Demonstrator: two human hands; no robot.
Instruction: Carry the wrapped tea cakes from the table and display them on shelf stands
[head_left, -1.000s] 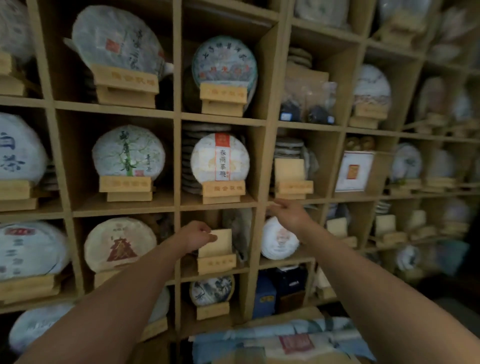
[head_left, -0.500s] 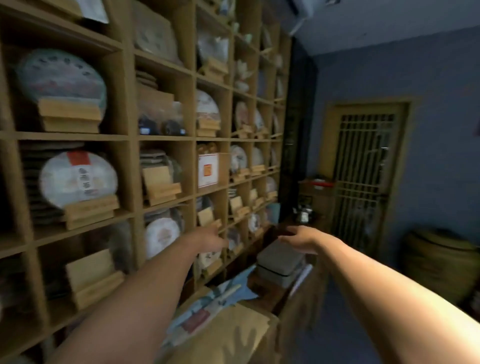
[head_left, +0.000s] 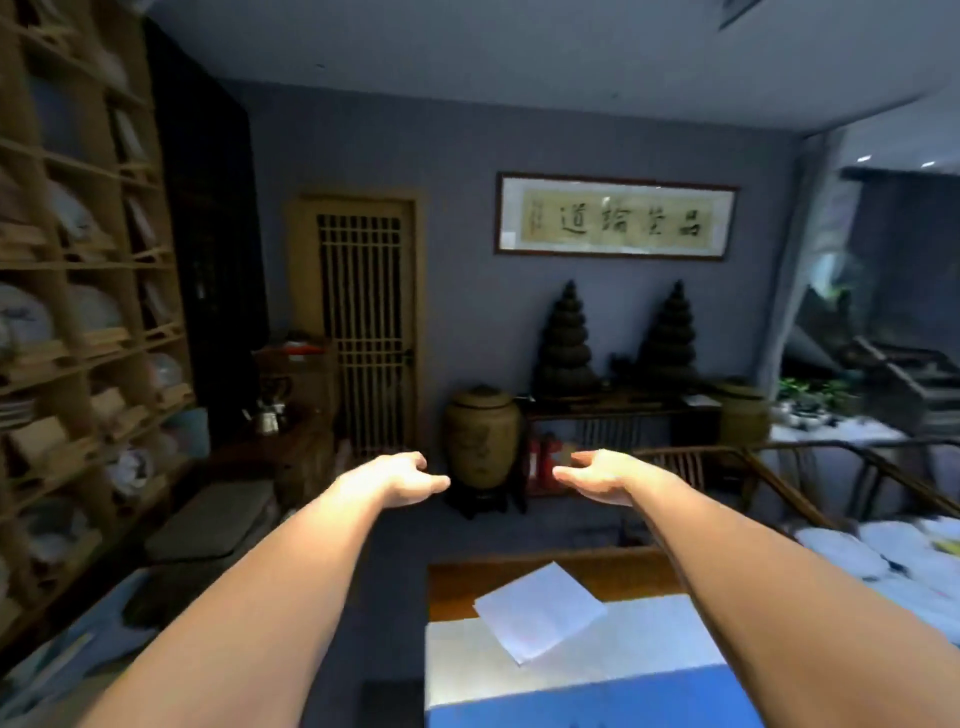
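tea cakes: pale paper-wrapped discs (head_left: 852, 553) lie flat at the right edge of the frame, on the bench (head_left: 904, 613), several side by side; blurred, so the count is unclear.
handling: judged as pressed tea under thin paper, they should be stiff, fairly light and brittle at the rim; the wrapper looks smooth and could slip or tear.
where to hold: likely best by opposite edges of the disc, or flat from below with the thumb on top, not by loose paper folds.
left hand: (head_left: 400, 480) held out in mid-frame, fingers relaxed and loosely spread, holding nothing.
right hand: (head_left: 597, 478) just right of centre, palm turned inward, fingers loose, holding nothing.
cakes to hands: the discs sit lower right of the right hand, well apart from it, and farther from the left.
shelf: wooden compartments (head_left: 78, 322) fill the left edge of the frame, with wrapped cakes on stands; some stands (head_left: 36, 441) look bare.
nearer bench: a white sheet (head_left: 540, 613) lies at lower centre, between the forearms.
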